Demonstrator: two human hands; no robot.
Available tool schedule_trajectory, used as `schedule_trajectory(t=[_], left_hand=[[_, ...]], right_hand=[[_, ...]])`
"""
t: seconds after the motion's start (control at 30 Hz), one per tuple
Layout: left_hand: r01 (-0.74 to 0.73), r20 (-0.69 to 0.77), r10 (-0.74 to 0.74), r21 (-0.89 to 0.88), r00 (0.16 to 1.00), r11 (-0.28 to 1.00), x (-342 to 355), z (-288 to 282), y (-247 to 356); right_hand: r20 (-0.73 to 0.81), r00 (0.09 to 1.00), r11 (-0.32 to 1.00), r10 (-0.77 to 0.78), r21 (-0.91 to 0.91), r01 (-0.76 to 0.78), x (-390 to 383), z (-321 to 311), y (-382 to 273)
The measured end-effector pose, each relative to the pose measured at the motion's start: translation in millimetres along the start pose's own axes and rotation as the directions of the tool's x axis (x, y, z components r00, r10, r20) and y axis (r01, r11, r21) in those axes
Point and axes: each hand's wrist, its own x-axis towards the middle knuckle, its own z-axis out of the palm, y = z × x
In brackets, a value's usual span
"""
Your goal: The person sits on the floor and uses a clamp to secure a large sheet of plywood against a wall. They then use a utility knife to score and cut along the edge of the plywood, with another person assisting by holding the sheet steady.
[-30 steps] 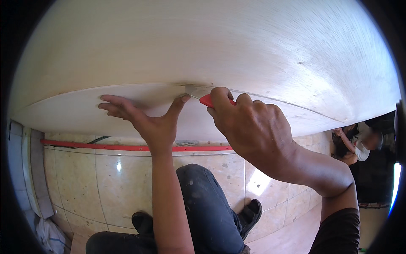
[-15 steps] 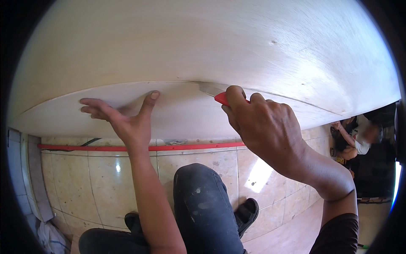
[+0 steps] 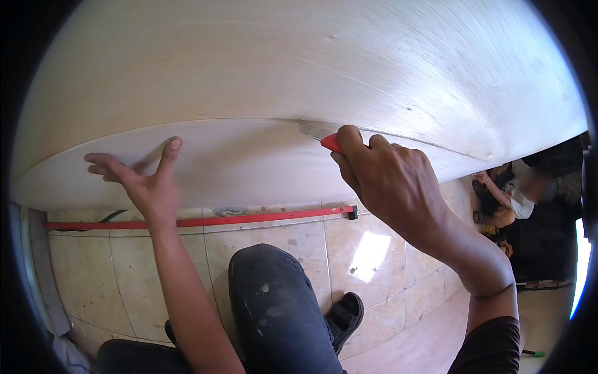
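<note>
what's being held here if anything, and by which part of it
The right hand holds a flat-bladed tool by its red handle. The left hand, open by the pale panel, holds nothing.

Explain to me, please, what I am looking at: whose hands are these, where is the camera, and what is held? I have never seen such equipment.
No machine works here: a person uses bare hands. The view comes from a wide fisheye camera worn on that person's head, looking down, so straight edges bend.

The right hand grips a red-handled tool. Its flat blade reaches the seam between an upper pale surface and a lower pale surface. The left hand is empty, spread before the lower one; whether it presses, I cannot tell.

Below, a red bar lies on the tiled floor.
</note>
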Motion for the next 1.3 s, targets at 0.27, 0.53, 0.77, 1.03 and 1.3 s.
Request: schedule_trajectory(t=[0.27,0.53,0.77,1.03,1.3], left_hand=[[-0.001,-0.050,0.002,0.018,0.999,1.000,4.3,-5.0,-0.4],[-0.058,-0.029,0.059,0.029,0.998,0.998,5.0,-9.4,2.8],[-0.062,-0.022,0.061,-0.060,0.998,0.996,4.9,-5.7,-2.0],[0.008,-0.016,-0.009,-0.060,1.000,0.998,4.8,-7.6,3.2],[0.029,-0.014,-0.030,-0.044,0.999,0.999,4.9,-5.3,1.5]], right_hand=[[-0.095,0.993,0.996,-0.067,-0.064,0.061,-6.3,0.2,-5.7],[-0.114,0.986,0.989,-0.124,0.068,0.132,33.3,-3.6,-115.7],[-0.256,0.953,0.985,-0.160,0.019,0.171,106.4,7.8,-179.8],[-0.232,0.958,0.986,-0.166,-0.028,0.164,118.0,-0.4,-185.2],[-0.174,0.967,0.982,-0.187,-0.008,0.189,121.4,-0.9,-193.9]])
